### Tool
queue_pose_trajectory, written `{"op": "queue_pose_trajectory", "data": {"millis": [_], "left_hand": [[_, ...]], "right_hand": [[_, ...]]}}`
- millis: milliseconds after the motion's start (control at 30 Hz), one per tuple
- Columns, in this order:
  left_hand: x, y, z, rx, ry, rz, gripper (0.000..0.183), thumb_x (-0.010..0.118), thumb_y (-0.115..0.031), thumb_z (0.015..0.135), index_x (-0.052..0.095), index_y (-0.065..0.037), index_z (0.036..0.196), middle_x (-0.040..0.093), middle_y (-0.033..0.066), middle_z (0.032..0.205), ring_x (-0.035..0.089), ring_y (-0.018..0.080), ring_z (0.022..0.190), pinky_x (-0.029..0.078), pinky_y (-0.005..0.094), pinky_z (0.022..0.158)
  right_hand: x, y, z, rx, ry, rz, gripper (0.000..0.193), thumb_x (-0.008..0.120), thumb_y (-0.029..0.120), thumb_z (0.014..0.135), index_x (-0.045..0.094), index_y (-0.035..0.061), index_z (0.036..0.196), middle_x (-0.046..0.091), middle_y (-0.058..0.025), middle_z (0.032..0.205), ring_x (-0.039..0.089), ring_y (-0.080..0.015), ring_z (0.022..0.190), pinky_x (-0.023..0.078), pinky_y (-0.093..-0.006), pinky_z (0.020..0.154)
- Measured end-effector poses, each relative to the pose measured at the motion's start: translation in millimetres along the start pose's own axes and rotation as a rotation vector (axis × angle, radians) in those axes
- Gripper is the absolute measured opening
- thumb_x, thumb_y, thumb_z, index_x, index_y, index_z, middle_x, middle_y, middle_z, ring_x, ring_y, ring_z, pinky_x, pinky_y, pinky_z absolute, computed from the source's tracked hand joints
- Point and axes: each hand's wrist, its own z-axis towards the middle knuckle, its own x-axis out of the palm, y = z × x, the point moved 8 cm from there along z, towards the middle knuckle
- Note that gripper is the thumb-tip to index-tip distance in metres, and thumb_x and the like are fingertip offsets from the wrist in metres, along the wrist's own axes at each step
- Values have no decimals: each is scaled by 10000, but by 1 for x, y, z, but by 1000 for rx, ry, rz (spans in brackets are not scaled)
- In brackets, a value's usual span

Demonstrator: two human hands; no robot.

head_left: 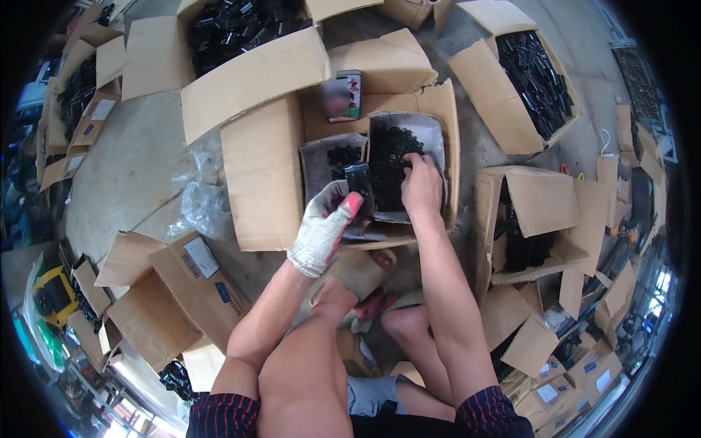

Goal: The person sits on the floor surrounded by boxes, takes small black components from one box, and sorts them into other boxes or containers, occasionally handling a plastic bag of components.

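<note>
My left hand (323,226), in a whitish knit glove with red fingertips, grips a glossy black rectangular part (358,177) and holds it upright over the trays. My bare right hand (423,187) reaches into the right tray (431,125), its fingers curled together at the heap of small black pieces (391,142). Whether a piece sits between those fingertips is too small to tell. Beside it, a narrower left tray (315,162) holds more small black pieces (342,157), partly hidden behind the held part. Both trays rest inside an open cardboard box (263,175).
A phone (345,96) leans at the box's far side. Open cartons of black parts stand around: a far-left carton (153,55), a far-right carton (485,91) and a right carton (544,201). Clear plastic bags (201,204) lie left; an open carton (157,314) sits near left.
</note>
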Motion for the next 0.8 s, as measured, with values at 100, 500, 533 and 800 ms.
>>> {"op": "queue_pose_trajectory", "data": {"millis": [100, 500, 533, 800], "left_hand": [[-9, 11, 3, -31, -16, -17, 216, 702, -122, 994, 632, -34, 1178, 687, 49, 1073, 668, 121, 959, 629, 338, 797], [-13, 14, 0, -35, -49, 32, 277, 732, -88, 963, 623, -17, 1208, 689, 38, 1048, 678, 119, 945, 587, 300, 833], [-13, 15, 0, -45, -47, 33, 282, 738, -92, 958, 622, -14, 1204, 690, 34, 1045, 678, 117, 943, 583, 293, 836], [-19, 6, 0, 19, -144, 172, 361, 781, -96, 918, 610, 12, 1217, 670, 23, 994, 633, 79, 867, 550, 247, 738]], "right_hand": [[6, 3, 1, 24, -4, -20, 190, 617, -27, 896, 696, 48, 1053, 680, -174, 1064, 702, -381, 972, 564, -492, 835], [16, 0, 0, -17, 75, -84, 113, 645, 96, 958, 648, 24, 1045, 632, -188, 1066, 612, -385, 1086, 523, -497, 898], [14, 2, 0, -32, 36, -93, 109, 644, 92, 955, 646, 22, 1039, 642, -187, 1054, 623, -389, 1063, 524, -504, 884], [-31, 42, -41, 99, 26, 727, 182, 722, 106, 957, 722, 0, 1105, 773, -116, 968, 733, -161, 861, 564, -303, 794]]}}
